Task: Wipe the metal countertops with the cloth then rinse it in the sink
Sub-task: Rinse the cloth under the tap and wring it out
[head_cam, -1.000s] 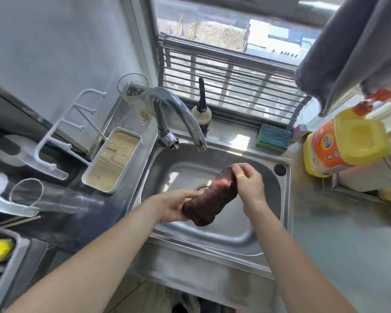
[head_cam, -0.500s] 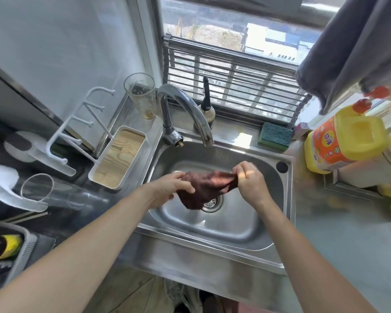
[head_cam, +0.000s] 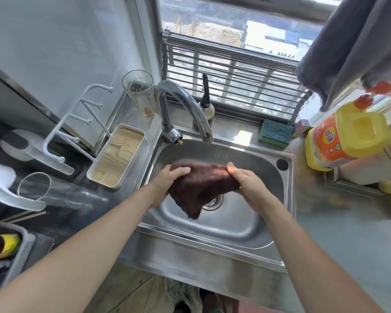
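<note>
Two bare forearms reach in over the front rim of the sink (head_cam: 212, 256). The left hand (head_cam: 167, 184) and right hand (head_cam: 248, 186) each pinch an upper corner of the dark brown cloth (head_cam: 201, 186), spread between them above the basin, its loose corner drooping beside the drain (head_cam: 212, 201). Beyond the hands arches the faucet (head_cam: 185, 105). Right of the right hand, past the metal tabletop (head_cam: 348, 233), stands a yellow bottle (head_cam: 343, 136); a green sponge (head_cam: 274, 133) lies farther back.

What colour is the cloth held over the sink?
Dark reddish brown cloth, seen in the head view.
</note>
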